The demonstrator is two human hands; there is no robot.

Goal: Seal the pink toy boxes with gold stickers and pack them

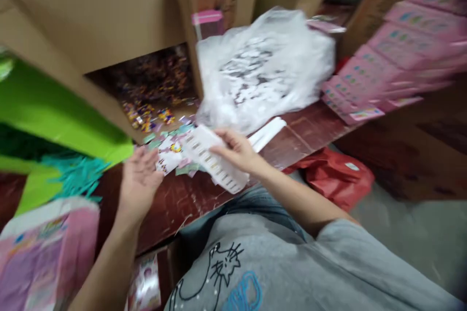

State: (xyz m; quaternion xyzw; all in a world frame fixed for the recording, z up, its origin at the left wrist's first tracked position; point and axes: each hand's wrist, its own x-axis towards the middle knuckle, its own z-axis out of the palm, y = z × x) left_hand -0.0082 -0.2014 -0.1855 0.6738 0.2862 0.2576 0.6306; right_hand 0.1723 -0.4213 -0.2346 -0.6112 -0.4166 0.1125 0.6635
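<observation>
My right hand (235, 150) grips a long white plastic tray (222, 175) with a row of small slots along it, tilted over the table. Beside the table's front edge, my left hand (140, 175) is palm up with its fingers spread, holding nothing. Between the two hands lies a loose pile of small paper cards (170, 155), white, green and pink. Just right of my right hand rests another white strip-like piece (268, 133). Motion blur hides the finer detail of the tray's slots.
An open cardboard box (105, 19) of small colourful wrapped pieces (146, 114) stands behind. A clear bag (306, 58) holds white pieces. Pink boxes (386, 58) are stacked right, a red bag (339, 177) below. Teal strips (78, 175) sit left in a green container (54, 107).
</observation>
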